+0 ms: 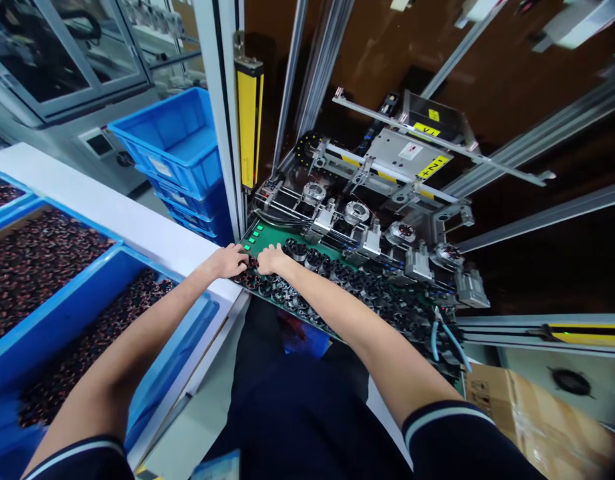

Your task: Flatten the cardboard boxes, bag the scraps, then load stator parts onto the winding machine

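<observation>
Black parts [347, 283] crowd the green surface [275, 235] before the machine's round fixtures [356, 213]. At their left end, the left hand [230, 261] and right hand [271, 259] touch dark pieces, fingers curled; whether either grip is closed, I cannot tell.

parts [252, 264] at fingers [237, 256] partly hidden; cardboard box [537, 417] cut off

Bins [171, 143]: smooth blue plastic, slightly glossy. Fixtures [356, 213]: shiny metal. Box [542, 413]: brown cardboard, glossy tape. Sleeves [452, 427]: matt dark cloth.
</observation>
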Demonstrator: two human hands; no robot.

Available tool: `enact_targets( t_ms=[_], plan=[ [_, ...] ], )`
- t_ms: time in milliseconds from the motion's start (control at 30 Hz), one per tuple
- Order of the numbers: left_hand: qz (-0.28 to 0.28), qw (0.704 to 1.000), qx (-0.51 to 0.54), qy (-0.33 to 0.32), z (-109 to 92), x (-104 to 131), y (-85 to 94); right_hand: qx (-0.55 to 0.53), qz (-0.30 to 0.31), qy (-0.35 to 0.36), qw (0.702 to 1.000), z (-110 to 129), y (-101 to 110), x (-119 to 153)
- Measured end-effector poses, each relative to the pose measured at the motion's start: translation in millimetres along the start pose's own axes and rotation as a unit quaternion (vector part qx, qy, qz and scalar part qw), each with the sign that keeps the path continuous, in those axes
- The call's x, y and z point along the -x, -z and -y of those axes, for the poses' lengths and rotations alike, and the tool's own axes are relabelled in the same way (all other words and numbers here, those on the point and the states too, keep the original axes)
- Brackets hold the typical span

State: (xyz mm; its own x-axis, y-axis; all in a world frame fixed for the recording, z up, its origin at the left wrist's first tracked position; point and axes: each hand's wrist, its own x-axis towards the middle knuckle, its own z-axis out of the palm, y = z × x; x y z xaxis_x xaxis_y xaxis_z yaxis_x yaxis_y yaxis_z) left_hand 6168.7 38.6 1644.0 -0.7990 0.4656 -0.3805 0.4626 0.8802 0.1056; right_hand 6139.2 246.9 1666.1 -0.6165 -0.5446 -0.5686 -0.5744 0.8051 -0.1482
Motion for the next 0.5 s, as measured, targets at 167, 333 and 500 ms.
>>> enact_targets(
  t_ms=[167, 333, 500],
  plan=[
    [-0.023, 1.0, 0.02, -0.007, -2.6, 4.3, -2.8, 0.009, -0.005, 0.025, 1.0, 21.8, -8.6, 27.3],
    [-0.04, 0.999, 0.02, -0.019, -5.3, 12.7, 8.3, -0.043, -0.101, 0.082, 0.991, -9.2, -18.2, 94.0],
    [-0.103, 0.992, 0.004, -0.065, -26.6, 7.3, 35.1, -0.189, -0.136, 0.118, 0.965, -120.5, -34.0, 207.6]
  ],
)
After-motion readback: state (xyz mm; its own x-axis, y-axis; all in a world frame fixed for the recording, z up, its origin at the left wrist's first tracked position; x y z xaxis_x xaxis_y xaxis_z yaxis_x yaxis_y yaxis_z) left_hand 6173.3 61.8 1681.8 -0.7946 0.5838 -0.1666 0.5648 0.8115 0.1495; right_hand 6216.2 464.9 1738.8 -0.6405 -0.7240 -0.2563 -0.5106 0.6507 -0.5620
